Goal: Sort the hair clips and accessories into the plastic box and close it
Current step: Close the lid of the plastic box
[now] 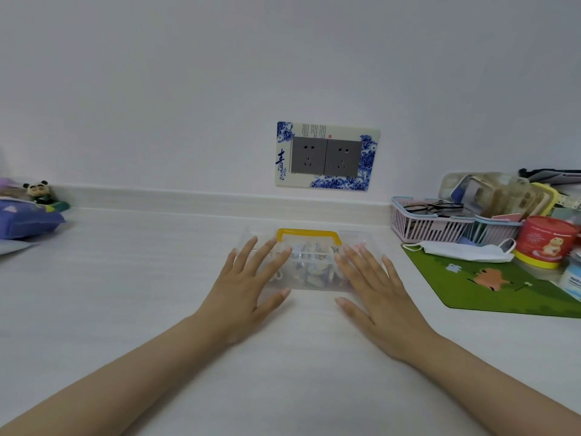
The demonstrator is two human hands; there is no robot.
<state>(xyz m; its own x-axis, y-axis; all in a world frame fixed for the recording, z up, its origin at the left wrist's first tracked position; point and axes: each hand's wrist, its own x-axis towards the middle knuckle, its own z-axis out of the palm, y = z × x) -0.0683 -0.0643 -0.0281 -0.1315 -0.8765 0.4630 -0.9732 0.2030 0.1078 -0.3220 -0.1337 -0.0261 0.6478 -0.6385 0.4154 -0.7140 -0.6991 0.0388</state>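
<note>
A clear plastic box (309, 286) with a yellow handle (308, 235) stands on the white table, near the wall. Its lid looks shut. Through the clear lid I see hair clips and accessories (311, 269) inside. My left hand (251, 287) lies flat on the left part of the lid with its fingers spread. My right hand (374, 287) lies flat on the right part in the same way. Neither hand holds anything.
A green mat (490, 287) with a white face mask (465, 251) lies at the right. Behind it stand pink baskets (424, 226), a red tin (547, 240) and stacked containers. A purple packet (25, 220) and a panda figure (37, 190) sit at the far left. A wall socket (327, 155) is behind the box.
</note>
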